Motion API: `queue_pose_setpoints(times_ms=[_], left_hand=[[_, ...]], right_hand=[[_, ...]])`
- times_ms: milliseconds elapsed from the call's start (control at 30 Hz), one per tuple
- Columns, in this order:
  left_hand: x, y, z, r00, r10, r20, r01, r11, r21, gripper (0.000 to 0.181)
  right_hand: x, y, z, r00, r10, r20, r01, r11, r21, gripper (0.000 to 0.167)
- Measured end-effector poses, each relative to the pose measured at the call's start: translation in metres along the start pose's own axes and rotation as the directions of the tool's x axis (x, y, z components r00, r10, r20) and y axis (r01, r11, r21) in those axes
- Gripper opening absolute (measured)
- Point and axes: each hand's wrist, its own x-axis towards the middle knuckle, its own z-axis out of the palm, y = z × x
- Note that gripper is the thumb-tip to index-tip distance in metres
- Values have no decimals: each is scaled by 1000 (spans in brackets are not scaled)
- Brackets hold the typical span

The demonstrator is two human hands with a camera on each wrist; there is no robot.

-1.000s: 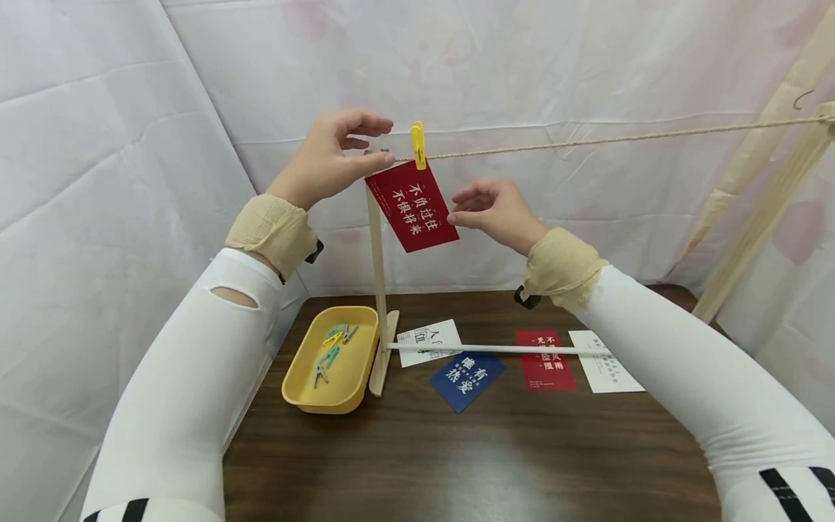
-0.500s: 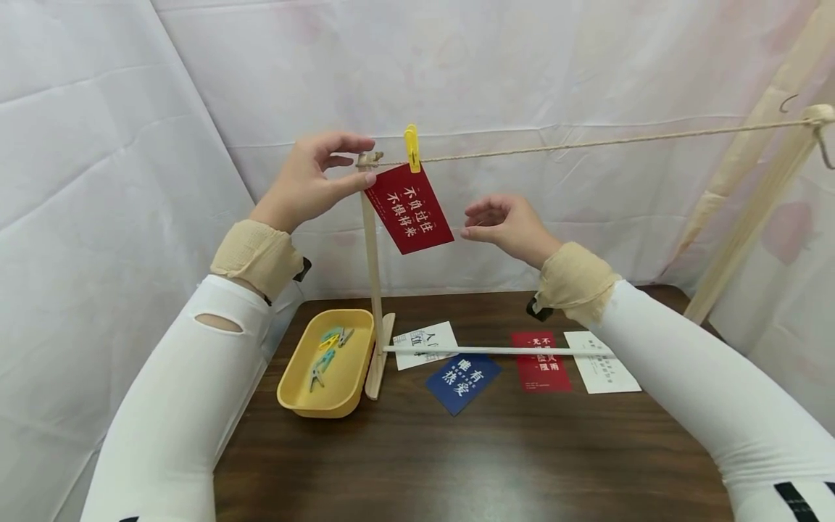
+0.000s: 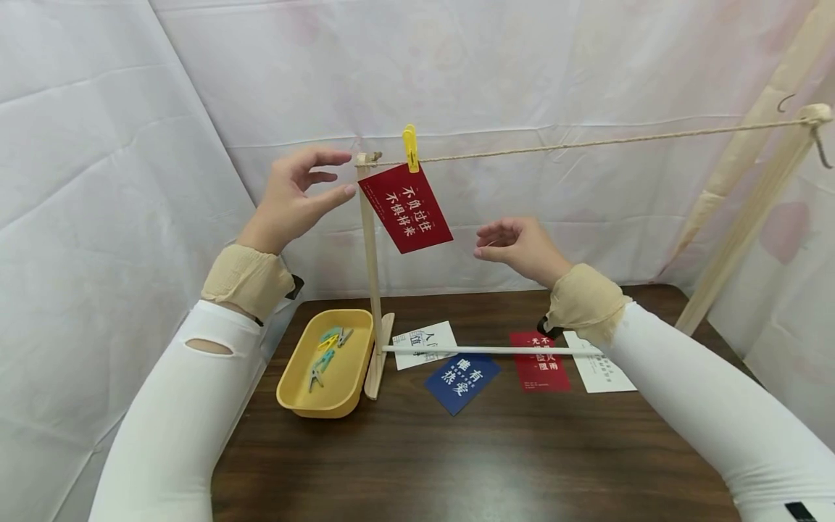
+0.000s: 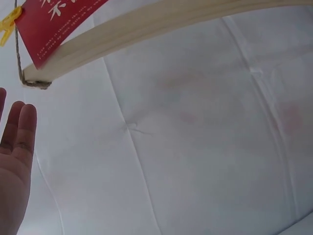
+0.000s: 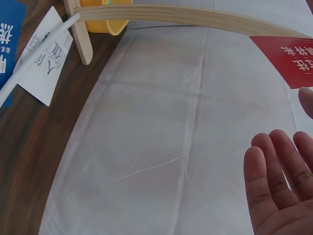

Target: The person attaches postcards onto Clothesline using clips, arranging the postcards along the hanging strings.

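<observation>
A red card with white characters hangs tilted from the rope, held by a yellow clothespin near the rope's left end. Just left of the card, my left hand is raised, thumb and fingers apart, touching nothing. To the card's lower right, my right hand hovers with loosely bent fingers and holds nothing. The right wrist view has the card's corner close above the thumb, with a gap between. In the left wrist view, fingers point up below the rope's knotted end.
A yellow tray with several clothespins stands at the left on the dark wooden table. A wooden post and white rod belong to the rope's stand. White, blue and red cards lie around the rod.
My left hand has let go of the red card's corner and drawn back left and down. My right hand has moved right and down, away from the card, which stays hanging.
</observation>
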Motion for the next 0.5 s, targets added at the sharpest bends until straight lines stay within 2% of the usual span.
queue_pose_setpoints(times_ms=[100,300,500], left_hand=[[-7,-6,-2,1000,-25,-11,25,1000,-3,41],[-23,-21,-3,996,-88,-3,88,996,23,42],[-35,-36,0,992,-124,15,123,992,39,41]], right_hand=[[-3,6,2,1000,-6,-2,6,1000,-4,37],[-8,17,8,1000,3,17,-3,1000,16,36],[-15,27,17,999,21,28,-22,999,32,35]])
